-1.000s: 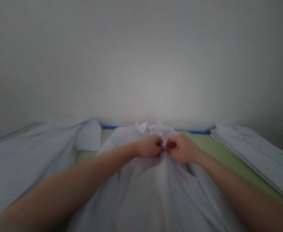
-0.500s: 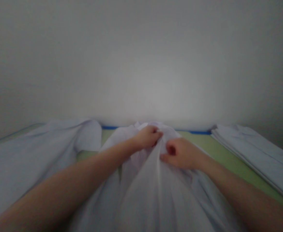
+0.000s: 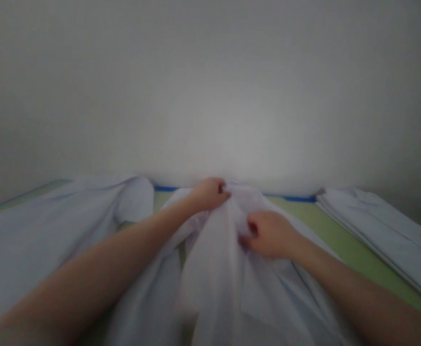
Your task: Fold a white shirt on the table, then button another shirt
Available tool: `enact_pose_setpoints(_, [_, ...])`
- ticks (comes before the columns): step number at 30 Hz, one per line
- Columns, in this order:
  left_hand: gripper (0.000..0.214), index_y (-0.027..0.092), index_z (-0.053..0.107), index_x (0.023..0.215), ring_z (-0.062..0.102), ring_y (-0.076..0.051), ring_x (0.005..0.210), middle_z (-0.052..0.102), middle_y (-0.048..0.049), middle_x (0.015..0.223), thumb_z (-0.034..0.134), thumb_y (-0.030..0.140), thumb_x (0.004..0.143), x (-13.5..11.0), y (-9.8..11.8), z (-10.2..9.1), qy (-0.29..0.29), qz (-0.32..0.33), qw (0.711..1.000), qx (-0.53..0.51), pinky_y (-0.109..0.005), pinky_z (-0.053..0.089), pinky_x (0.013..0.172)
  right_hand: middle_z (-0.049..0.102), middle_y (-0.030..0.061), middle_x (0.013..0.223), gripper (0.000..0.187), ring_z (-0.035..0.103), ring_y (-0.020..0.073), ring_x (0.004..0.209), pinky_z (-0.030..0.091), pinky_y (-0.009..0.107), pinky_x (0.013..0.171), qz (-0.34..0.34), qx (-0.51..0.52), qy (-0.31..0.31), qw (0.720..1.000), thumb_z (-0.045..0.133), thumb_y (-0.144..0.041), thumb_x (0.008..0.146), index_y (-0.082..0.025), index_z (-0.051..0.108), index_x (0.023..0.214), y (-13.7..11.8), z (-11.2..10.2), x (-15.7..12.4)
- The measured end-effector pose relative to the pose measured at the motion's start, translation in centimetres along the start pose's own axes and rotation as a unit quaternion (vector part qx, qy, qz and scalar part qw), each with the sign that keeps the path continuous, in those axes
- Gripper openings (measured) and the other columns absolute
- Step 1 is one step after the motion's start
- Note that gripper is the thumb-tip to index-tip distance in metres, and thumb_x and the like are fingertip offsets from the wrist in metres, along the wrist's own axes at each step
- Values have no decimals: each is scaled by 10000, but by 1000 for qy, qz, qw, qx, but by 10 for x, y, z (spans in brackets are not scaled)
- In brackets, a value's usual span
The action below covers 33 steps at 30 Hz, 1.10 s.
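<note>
A white garment, seemingly a shirt (image 3: 217,259), lies in loose folds before me, its far end close to the wall. My left hand (image 3: 210,193) pinches the cloth near that far end, fingers closed on it. Nearer to me and to the right, my right hand (image 3: 270,233) is curled with thumb and fingers closed at the edge of the raised cloth. Folds run from both hands down toward me. Blur hides the fine detail of the fingertips and of the collar area.
A second white garment (image 3: 80,216) with a short sleeve is spread on the left. Flat folded white garments (image 3: 383,230) are stacked on the right. Beneath lies a green table surface (image 3: 304,216) with a blue edge (image 3: 298,198), against a plain grey wall (image 3: 210,96).
My left hand has moved a little left and away from me with the cloth. The right hand has hardly moved. The front folds have shifted, showing a gap at lower left.
</note>
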<state>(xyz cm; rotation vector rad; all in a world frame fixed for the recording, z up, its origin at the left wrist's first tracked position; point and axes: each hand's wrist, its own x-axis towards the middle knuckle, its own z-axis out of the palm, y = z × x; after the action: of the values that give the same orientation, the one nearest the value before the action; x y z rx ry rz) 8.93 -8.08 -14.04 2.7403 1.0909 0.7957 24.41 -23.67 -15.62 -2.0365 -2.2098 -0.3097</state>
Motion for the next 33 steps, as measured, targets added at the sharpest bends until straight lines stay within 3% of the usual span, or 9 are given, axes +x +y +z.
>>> enact_pose_setpoints(3, [415,175,567,1065,553,-185,806,616,-68,907,609,372,702,-13,21,-16,29,41,998,31,-272,390,732,643,49,712,196,544,175,634,265,271,533,-20,-17,-20,999,572,-391,671,-216,637,732,1,9,-1])
enact_pose_setpoints(5, [363,194,594,1020,546,-192,873,607,-64,976,638,316,681,-26,42,-29,4,127,992,13,-281,381,800,648,56,707,161,546,170,625,273,268,539,-22,-21,-23,999,544,-319,676,-213,652,732,4,11,-1])
enact_pose_setpoints(9, [126,225,680,801,564,-146,725,653,-9,807,608,222,698,-52,72,-41,-264,303,913,-70,-241,394,728,652,52,690,194,542,156,601,275,257,519,-24,12,-31,999,514,-324,704,-216,674,722,13,3,0])
enact_pose_setpoints(12, [101,202,680,658,452,-108,473,607,3,576,584,179,673,-60,71,-36,-369,259,893,6,-240,352,531,648,36,676,152,526,136,576,279,243,503,-10,24,-25,999,541,-269,666,-213,675,711,19,-10,0])
enact_pose_setpoints(15, [106,174,664,583,359,-89,397,551,-1,489,575,165,640,-58,60,-32,-371,194,903,95,-245,297,464,644,20,669,146,513,115,554,286,230,495,-7,42,-20,999,541,-204,636,-211,672,700,23,-21,0])
enact_pose_setpoints(21, [164,185,706,732,420,-108,445,635,-30,626,584,220,629,-52,55,-32,-342,208,907,132,-249,338,480,629,5,632,129,517,111,551,303,220,489,-17,67,-36,997,534,-175,619,-198,650,671,26,-32,-1])
enact_pose_setpoints(25, [343,243,726,832,474,-131,517,636,-15,661,726,249,489,-53,54,-18,-329,217,915,89,-278,407,584,636,8,652,138,521,114,568,314,219,509,-29,71,-36,996,521,-183,626,-194,646,683,27,-35,-1])
enact_pose_setpoints(29, [153,206,691,585,484,-147,511,567,-9,519,679,118,460,-52,53,-13,-353,201,911,70,-306,420,619,637,11,657,130,518,113,572,310,220,512,-32,65,-32,997,525,-191,625,-192,640,684,27,-35,-1])
enact_pose_setpoints(33, [151,199,603,473,567,-212,817,670,-49,823,604,48,477,-50,62,-34,-314,266,905,-107,-316,411,809,618,3,629,105,503,105,546,294,213,481,-20,76,-34,996,531,-187,627,-191,628,667,28,-35,-2])
